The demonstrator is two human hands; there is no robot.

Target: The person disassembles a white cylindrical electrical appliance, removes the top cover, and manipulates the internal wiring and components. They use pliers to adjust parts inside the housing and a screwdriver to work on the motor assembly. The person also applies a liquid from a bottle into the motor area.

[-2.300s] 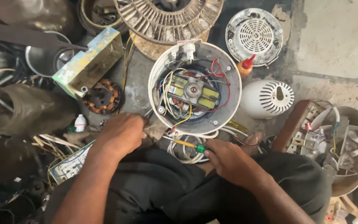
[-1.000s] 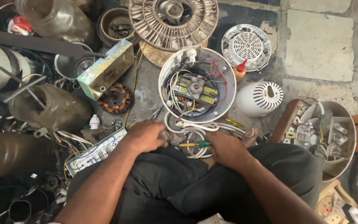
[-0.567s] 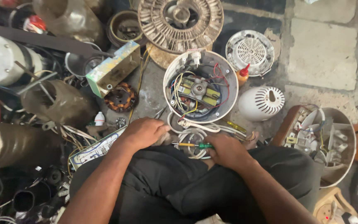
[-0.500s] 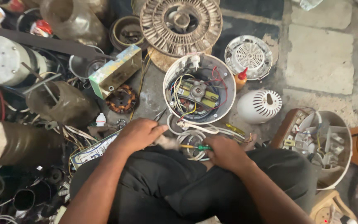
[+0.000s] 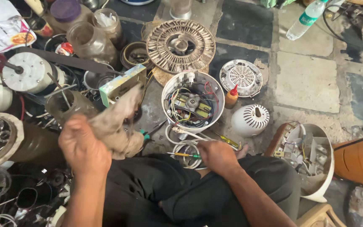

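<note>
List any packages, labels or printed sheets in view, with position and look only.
Cardboard box: left of the open white motor housing, behind the rag in the left hand; oblong, yellow-green with a pale side.
Water bottle: top right on the stone floor; clear plastic, green label band.
Printed sheet: top left corner; white with pictures.
Small squeeze bottle: right of the housing; amber, red tip.

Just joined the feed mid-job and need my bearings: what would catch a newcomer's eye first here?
The opened white round housing at centre, its motor and coloured wires exposed. Just left of it, the left hand lifts a dirty beige rag, while the right hand rests by a coil of white cable and a yellow-green screwdriver. A big ribbed metal disc lies behind.
</note>
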